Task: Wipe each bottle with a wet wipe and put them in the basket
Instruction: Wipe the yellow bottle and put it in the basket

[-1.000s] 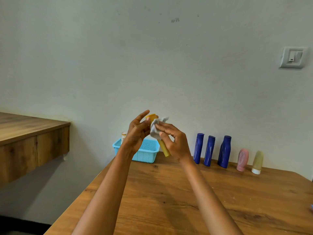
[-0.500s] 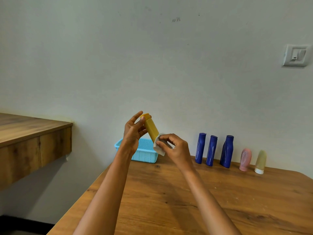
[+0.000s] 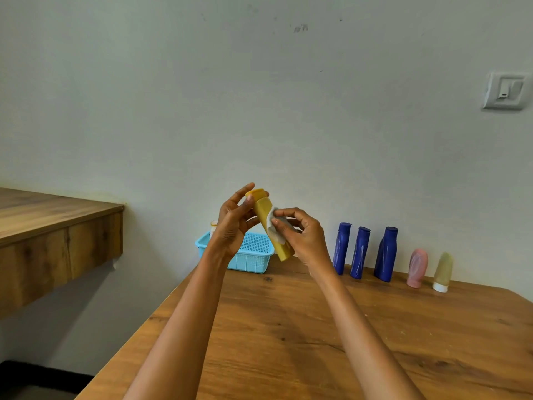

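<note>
Left hand point(image 3: 232, 223) gripping tilted yellow bottle point(image 3: 266, 217), right hand point(image 3: 302, 236) pinching wet wipe point(image 3: 274, 226) against it

A brown wood-grain desk point(image 3: 302, 336) is set against the wall. At its far left corner a light blue perforated plastic basket point(image 3: 253, 255) is placed on the top. Along the far edge, to the right, three dark blue plastic bottles point(image 3: 362, 252) are stood upright in a row, followed by a pink squeeze tube point(image 3: 417, 268) and a pale yellow squeeze tube with a white cap point(image 3: 442, 272), both stood cap-down.
</note>
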